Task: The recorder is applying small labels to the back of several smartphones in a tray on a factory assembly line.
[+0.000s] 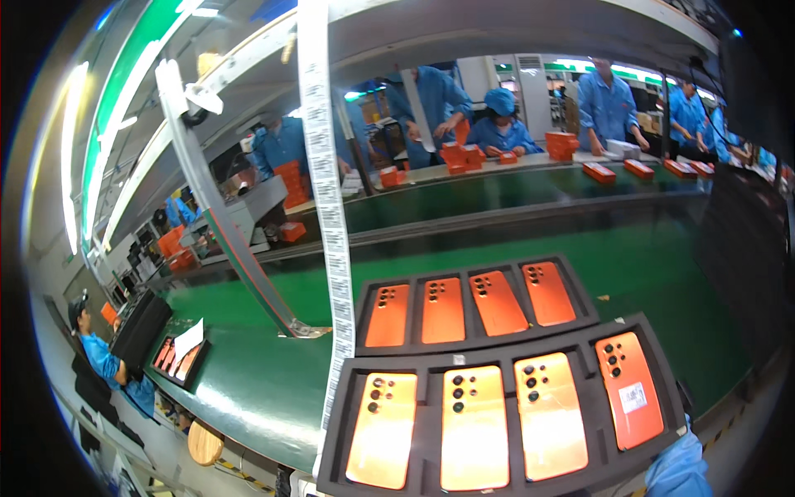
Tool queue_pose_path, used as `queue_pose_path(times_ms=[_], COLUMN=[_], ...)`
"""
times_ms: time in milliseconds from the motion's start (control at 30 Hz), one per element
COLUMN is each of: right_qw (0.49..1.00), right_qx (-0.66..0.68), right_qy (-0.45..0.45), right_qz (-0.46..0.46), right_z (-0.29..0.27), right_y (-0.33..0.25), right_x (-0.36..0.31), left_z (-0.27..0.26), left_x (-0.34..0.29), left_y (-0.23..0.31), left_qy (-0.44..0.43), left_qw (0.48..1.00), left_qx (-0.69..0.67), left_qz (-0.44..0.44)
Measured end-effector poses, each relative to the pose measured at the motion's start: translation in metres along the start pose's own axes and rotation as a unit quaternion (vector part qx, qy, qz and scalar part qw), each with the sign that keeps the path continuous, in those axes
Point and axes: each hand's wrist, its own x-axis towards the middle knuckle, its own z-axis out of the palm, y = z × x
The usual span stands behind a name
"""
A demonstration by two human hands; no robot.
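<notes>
A black foam tray (431, 364) lies in front of me with several orange phones set in its slots, backs up. One orange phone (633, 414) at its right end bears a white square label. Behind it, a second black tray (584, 290) holds more orange phones (548, 294). A long strip of printed white labels (331, 207) hangs down past the trays' left ends. At the lower right a blue sleeve (679, 468) shows beside the front tray, with no hand visible. My left hand is not in view either.
The trays rest by a green conveyor surface (265, 389). A metal post (224, 215) rises at left. Another tray (186, 364) with phones and a white sheet sits farther left. Across the line, people in blue work near orange boxes (464, 157). A round wooden stool (204, 443) stands below.
</notes>
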Motion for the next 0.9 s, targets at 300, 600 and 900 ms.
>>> queue_pose_path(times_ms=[300, 600, 900], right_qw=[0.998, 0.989, 0.958], right_qx=[0.001, -0.014, -0.045], right_qy=[0.039, 0.112, 0.222], right_qz=[-0.045, -0.097, -0.174], right_z=[-0.006, -0.028, -0.059], right_y=[-0.018, -0.042, -0.095], right_x=[-0.024, -0.075, -0.159], left_z=[0.052, 0.136, 0.236], left_x=[0.017, 0.021, 0.03], left_y=[0.017, 0.039, 0.081], left_qy=[-0.08, -0.224, -0.403], left_qw=[0.99, 0.945, 0.857], left_qx=[-0.116, -0.233, -0.316], left_qz=[-0.013, -0.042, -0.064])
